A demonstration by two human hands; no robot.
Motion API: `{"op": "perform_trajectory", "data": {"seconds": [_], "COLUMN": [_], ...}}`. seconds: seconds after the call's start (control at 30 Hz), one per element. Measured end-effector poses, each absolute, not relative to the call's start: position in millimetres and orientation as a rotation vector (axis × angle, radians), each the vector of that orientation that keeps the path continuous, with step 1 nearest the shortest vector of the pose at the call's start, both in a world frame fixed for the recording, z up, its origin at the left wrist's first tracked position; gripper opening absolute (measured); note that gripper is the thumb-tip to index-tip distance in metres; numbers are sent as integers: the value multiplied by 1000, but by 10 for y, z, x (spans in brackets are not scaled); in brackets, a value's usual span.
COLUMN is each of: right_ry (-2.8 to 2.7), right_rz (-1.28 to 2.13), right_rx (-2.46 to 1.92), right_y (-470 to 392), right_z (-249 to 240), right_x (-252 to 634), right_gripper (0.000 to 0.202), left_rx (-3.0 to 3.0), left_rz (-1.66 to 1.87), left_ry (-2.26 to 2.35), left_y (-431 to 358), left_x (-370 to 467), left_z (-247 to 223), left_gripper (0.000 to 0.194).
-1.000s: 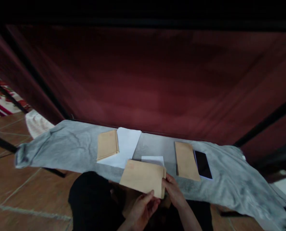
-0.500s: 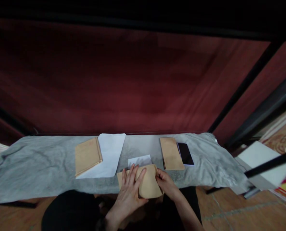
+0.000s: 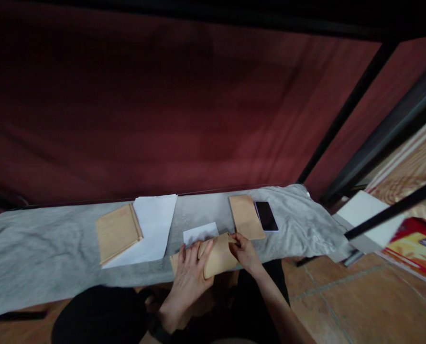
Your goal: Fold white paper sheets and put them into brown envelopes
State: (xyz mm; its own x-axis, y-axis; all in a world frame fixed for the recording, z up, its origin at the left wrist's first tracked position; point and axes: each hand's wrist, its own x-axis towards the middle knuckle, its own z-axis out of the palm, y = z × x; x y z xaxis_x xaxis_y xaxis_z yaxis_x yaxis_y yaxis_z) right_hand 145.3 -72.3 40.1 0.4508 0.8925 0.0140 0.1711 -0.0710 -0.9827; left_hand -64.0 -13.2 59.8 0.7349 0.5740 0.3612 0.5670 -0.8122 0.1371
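A brown paper envelope (image 3: 222,257) lies at the front edge of the bench, its right part bent up into a curve. My left hand (image 3: 191,270) holds its left part, fingers over the paper and thumb low by the fold. At the raised right end, my right hand (image 3: 246,253) pinches the paper's edge between thumb and fingers. Just behind the envelope is a small white paper (image 3: 200,232), partly covered by it. Another brown envelope (image 3: 246,217) rests flat beyond my right hand.
To the left, a stack of brown envelopes (image 3: 118,231) overlaps white sheets (image 3: 155,224). A phone (image 3: 266,216) lies at the right on the grey cloth (image 3: 295,224). A dark red panel (image 3: 184,119) rises behind the bench. A white box (image 3: 365,212) and dark bar stand at right.
The envelope's right part has been lifted and curled further, its near edge moving up. My right hand has moved with that edge. The whole view has shifted slightly.
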Motion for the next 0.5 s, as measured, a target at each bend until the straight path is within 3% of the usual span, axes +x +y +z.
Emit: {"op": "perform_trajectory", "data": {"seconds": [0.17, 0.37, 0.5], "right_ry": [-991, -1363, -1277], "right_rz": [471, 1210, 1374], "right_rx": [-1633, -1404, -1344], "right_y": [-875, -1074, -1110], "right_z": [594, 746, 682], "right_x": [1532, 1515, 1521], "right_gripper": [28, 28, 37], "left_rx": [2888, 2967, 2991], "left_rz": [648, 591, 539], "left_ry": [1036, 904, 826], "left_y": [-100, -256, -394], "left_x": [-607, -623, -767], "left_z": [474, 357, 278], "left_gripper": [93, 89, 90]}}
